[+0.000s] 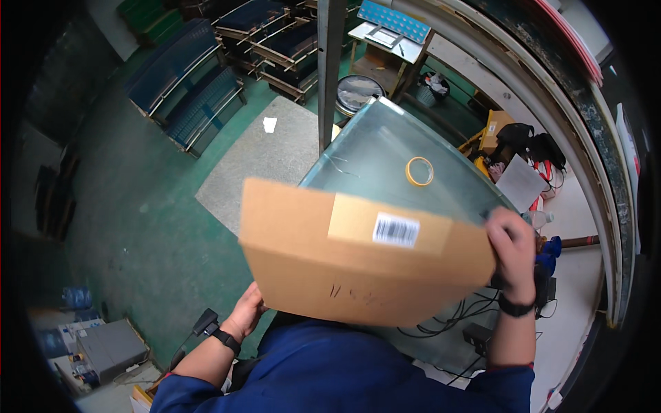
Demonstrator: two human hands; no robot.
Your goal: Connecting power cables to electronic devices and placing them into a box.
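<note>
A brown cardboard box (pixel 296 244) is held tilted in front of my body, over the near part of a glass-topped table (pixel 372 148). It carries a white barcode label (pixel 396 230), a strip of tape and dark pen marks. My left hand (pixel 249 311) grips the box at its lower left corner, with most of its fingers hidden beneath. At the right end my right hand (pixel 513 248) is closed around the box's edge, fingers curled. Beyond the box, a roll of yellow tape (pixel 430 164) lies flat on the tabletop.
Black cables (pixel 458 313) run near my right forearm. Along the right side are a clear plastic bottle (pixel 540 219), a white sheet (pixel 521 182) and black bags (pixel 527 141). A metal post (pixel 328 76) rises at the table's far left. Blue slatted racks (pixel 196 96) stand on the green floor.
</note>
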